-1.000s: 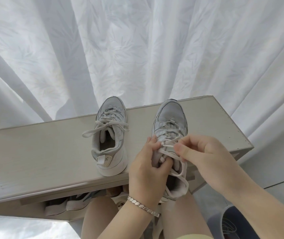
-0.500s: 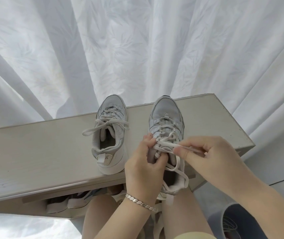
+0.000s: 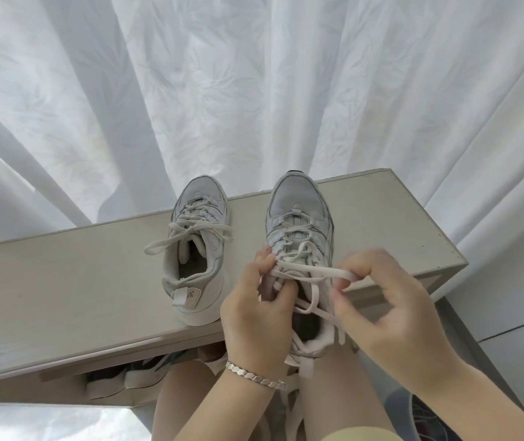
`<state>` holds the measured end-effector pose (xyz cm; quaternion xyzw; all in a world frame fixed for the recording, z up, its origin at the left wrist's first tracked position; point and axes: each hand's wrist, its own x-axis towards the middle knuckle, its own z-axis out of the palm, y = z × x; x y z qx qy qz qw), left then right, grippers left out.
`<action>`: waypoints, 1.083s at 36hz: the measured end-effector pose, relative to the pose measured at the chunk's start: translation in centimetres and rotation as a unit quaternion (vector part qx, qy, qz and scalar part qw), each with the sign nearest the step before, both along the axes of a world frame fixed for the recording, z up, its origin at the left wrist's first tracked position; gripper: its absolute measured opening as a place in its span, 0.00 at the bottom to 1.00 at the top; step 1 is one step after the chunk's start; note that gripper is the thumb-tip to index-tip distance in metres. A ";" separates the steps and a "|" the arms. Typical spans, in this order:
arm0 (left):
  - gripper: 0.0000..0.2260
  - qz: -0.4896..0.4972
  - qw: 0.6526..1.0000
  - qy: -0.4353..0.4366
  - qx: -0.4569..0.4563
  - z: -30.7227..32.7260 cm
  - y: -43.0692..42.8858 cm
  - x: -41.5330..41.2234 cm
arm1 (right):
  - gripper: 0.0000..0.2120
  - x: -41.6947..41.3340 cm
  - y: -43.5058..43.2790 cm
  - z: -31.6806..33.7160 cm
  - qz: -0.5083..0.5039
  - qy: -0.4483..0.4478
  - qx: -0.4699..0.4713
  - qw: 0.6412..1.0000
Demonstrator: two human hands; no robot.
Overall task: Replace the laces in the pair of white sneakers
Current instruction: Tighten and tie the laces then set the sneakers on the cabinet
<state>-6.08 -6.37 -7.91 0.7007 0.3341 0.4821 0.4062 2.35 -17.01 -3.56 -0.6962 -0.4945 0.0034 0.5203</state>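
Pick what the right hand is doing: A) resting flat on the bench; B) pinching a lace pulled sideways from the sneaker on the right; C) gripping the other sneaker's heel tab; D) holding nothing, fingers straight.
B: the right hand pinches the lace, drawn taut across the sneaker that the left hand holds.

Your left hand (image 3: 254,313) has a silver bracelet (image 3: 256,376) at the wrist, a chain of small flat, angular links that catch the light. Your right hand (image 3: 394,316) and both forearms are bare up to the frame edge. Near you, bare knees show, with a strip of pale yellow cloth (image 3: 359,435) on the right.
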 end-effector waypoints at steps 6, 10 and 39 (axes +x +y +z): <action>0.12 -0.019 1.000 -0.006 0.004 0.0 -0.5 -0.2 | 0.04 1.2 0.5 -0.6 -0.088 0.106 -0.028 0.990; 0.11 -0.018 1.000 -0.008 -0.007 0.0 -0.1 -0.3 | 0.16 0.8 0.5 -0.3 -0.011 0.322 -0.040 0.946; 0.12 -0.007 1.000 0.026 -0.014 0.2 0.0 0.1 | 0.09 -0.4 -0.2 2.5 0.007 0.225 -0.143 0.964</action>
